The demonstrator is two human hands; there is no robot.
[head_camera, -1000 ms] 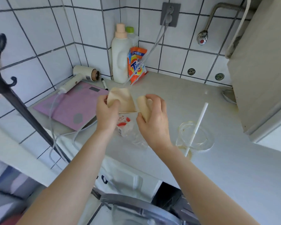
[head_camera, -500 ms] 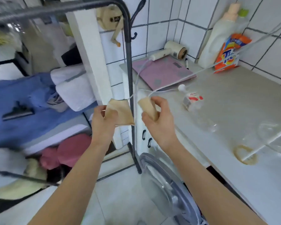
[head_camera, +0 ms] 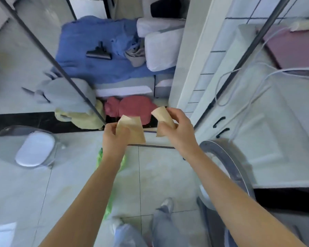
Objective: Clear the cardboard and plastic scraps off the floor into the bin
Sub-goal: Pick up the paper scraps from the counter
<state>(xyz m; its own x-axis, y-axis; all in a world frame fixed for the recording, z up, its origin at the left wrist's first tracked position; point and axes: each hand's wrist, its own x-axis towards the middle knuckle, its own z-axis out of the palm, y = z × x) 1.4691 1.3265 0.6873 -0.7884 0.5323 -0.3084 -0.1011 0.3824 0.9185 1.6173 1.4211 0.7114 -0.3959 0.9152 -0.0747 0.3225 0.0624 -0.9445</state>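
Head view, looking steeply down; the whole frame is smeared by motion. The left hand [head_camera: 114, 138] pinches a flat tan cardboard scrap [head_camera: 132, 131] between thumb and curled fingers; its lower corner is covered by the thumb. The right hand [head_camera: 175, 129] grips a second, curled cardboard piece [head_camera: 163, 115], whose lower half is hidden inside the fist. The two pieces are held apart, above the pale tiled floor [head_camera: 161, 175]. No bin can be identified with certainty: a round, clear-rimmed object with a white centre [head_camera: 34, 148] at left is too blurred to name. A green strip [head_camera: 111, 202] lies on the floor, largely hidden behind the left forearm. Two shoes [head_camera: 165, 205] show below, the left one cut off by blur. At right, the washer door [head_camera: 227, 166] stands open, its lower part cropped; the worktop [head_camera: 257, 107] above it carries looping cables [head_camera: 239, 75] and a pink slab [head_camera: 296, 49], cut off at the edge. Beyond, blue cloth [head_camera: 96, 50] bears a black nozzle [head_camera: 98, 54]; a red bundle [head_camera: 132, 107] is partly hidden by the cardboard.
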